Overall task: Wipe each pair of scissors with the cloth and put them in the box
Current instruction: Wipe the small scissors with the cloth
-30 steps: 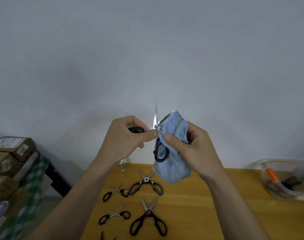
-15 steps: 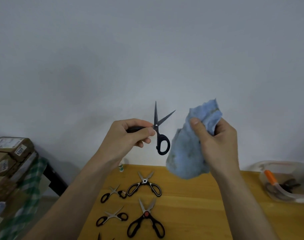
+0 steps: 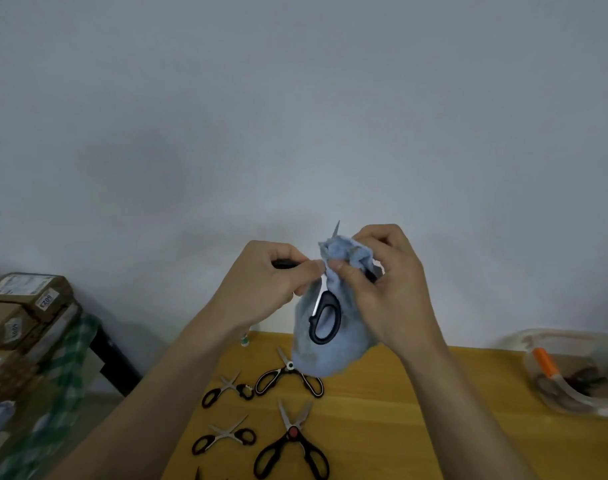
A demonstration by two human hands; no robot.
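Scissors (image 3: 325, 317), black-handled, held in mid-air above the worktop (image 3: 399, 410) and partly wrapped in the blue cloth (image 3: 330, 355).
The left hand (image 3: 264, 285) grasps one black handle with curled fingers, while the other handle loop hangs free in front of the cloth; a blade tip shows at 12 o'clock above the folds. The right hand (image 3: 382, 282) pinches the cloth around the blades, its grip clenched on the fabric, thumb touching the left thumb. On the wooden worktop below lie four further pairs: two small ones (image 3: 228, 389) (image 3: 224, 439) at 7 o'clock of the cloth and two large ones (image 3: 290, 377) (image 3: 292, 445) at 6 o'clock. The clear box (image 3: 572, 372) stands well apart at 4 o'clock of the hands, near the worktop's right end, with dark scissors and an orange-handled tool (image 3: 546, 363) inside. Cardboard cartons (image 3: 25, 299) are stacked at 9 o'clock.
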